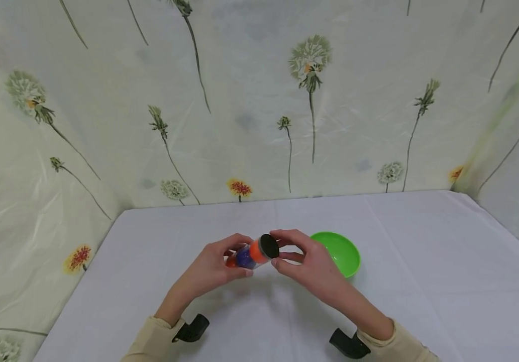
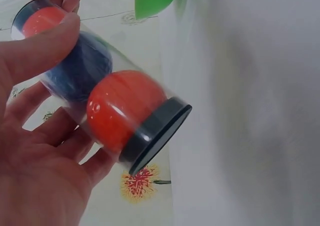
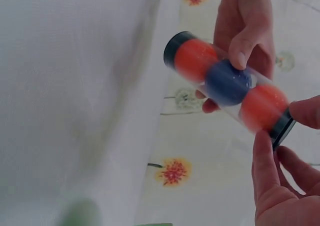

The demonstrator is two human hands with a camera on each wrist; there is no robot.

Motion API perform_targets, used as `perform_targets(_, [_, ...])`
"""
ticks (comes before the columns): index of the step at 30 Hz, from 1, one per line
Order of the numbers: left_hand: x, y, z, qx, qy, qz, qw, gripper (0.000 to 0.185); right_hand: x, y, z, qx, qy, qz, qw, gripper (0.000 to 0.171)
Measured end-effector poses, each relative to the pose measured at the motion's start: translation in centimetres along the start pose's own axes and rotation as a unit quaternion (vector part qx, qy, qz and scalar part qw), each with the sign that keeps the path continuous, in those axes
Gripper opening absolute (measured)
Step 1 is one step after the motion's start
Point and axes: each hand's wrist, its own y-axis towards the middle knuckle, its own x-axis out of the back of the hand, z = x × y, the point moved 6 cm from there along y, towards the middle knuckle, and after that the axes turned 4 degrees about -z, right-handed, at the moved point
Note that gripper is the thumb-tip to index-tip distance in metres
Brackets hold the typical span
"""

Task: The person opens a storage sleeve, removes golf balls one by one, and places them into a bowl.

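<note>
A clear plastic tube (image 1: 256,255) is held tilted above the table, with two orange balls and a dark blue ball (image 3: 227,83) between them inside. Black caps close both ends; one cap (image 2: 156,136) faces down toward the left wrist camera. My left hand (image 1: 209,266) grips the tube round its middle, thumb on one side and fingers on the other. At the opposite end, the thumb and fingers of my right hand (image 1: 311,264) pinch the other black cap (image 1: 269,246). Just behind the right hand, a green bowl (image 1: 342,254) sits on the table, partly hidden by it.
White cloth covers the table (image 1: 422,281). A pale curtain printed with dandelions (image 1: 250,100) rises behind the table and along both sides. Dark curved mounts (image 1: 193,329) are strapped at the wrists, near the beige sleeves (image 1: 150,342).
</note>
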Motion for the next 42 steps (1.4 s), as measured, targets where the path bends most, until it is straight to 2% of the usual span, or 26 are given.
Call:
perform_targets(8, [-0.4, 0.0, 0.2, 0.008, -0.026, 0.020, 0.9994, 0.047, 0.2, 0.5, 0.2, 0.031, -0.037, 0.033, 0.998, 0.047])
perform_targets(14, [-0.5, -0.1, 0.1, -0.001, -0.016, 0.028, 0.9995, 0.049, 0.2, 0.4, 0.2, 0.022, -0.063, 0.044, 0.997, 0.047])
perform_targets(18, [-0.4, -0.2, 0.0, -0.006, -0.001, 0.018, 0.9998, 0.050, 0.1, 0.3, 0.2, 0.016, -0.053, 0.035, 0.998, 0.040])
perform_targets(23, [-0.4, -0.3, -0.3, -0.015, 0.029, 0.005, 0.9995, 0.049, -0.1, 0.2, 0.2, -0.010, -0.050, 0.008, 0.999, 0.029])
perform_targets(30, [-0.4, -0.3, -0.8, -0.029, 0.069, 0.001, 0.9972, 0.051, 0.0, 0.0, 0.2, -0.061, -0.137, -0.028, 0.988, 0.026])
perform_targets(33, [-0.4, -0.3, -0.9, -0.031, 0.073, -0.001, 0.9968, 0.052, 0.0, -0.1, 0.1, -0.075, -0.157, -0.033, 0.984, 0.026])
perform_targets(42, [-0.4, -0.3, -1.2, -0.043, 0.116, -0.008, 0.9922, 0.054, -0.4, -0.1, -0.3, -0.109, -0.169, -0.038, 0.979, 0.023])
